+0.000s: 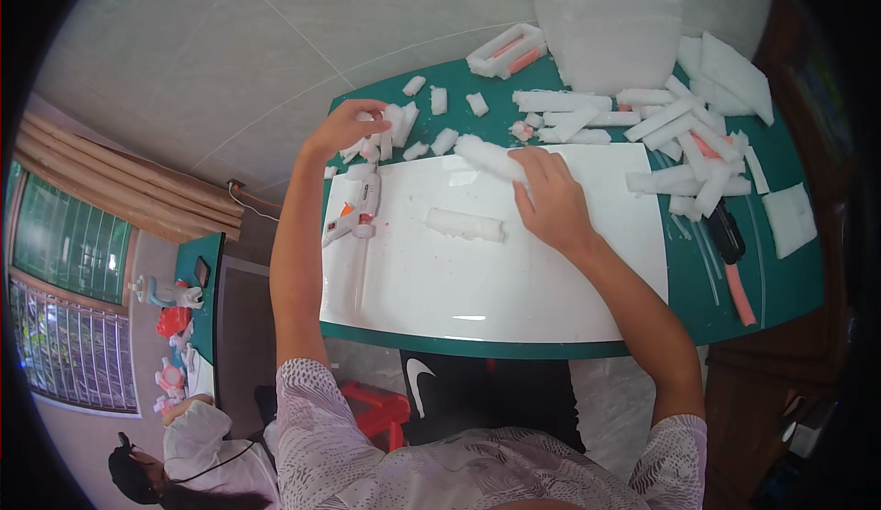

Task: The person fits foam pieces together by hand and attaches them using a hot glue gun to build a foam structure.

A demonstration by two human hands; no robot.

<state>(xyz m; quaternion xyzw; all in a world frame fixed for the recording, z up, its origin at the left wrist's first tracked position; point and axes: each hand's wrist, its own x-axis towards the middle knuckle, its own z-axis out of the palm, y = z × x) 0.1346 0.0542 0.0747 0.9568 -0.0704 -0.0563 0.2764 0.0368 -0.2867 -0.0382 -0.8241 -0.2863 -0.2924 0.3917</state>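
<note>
My right hand (555, 200) grips the right end of a thick white foam strip (488, 155) at the far edge of a white board (551, 299). Another white foam strip (466, 225) lies on the board nearer to me. My left hand (353, 127) is curled at a small pile of white foam pieces (398, 123) at the far left, its fingers closed on a piece partly hidden by the hand. Just below that pile, a white and orange hot glue gun (367, 200) rests on the board, with a clear glue stick (361, 276) extending towards me.
Cut foam strips (679, 129) heap up at the right, beside a black-handled tool (726, 235) with a pink end. Behind stand a large white foam box (610, 38) and a small foam frame (505, 51). At lower left, another person (211, 450) sits by a second table.
</note>
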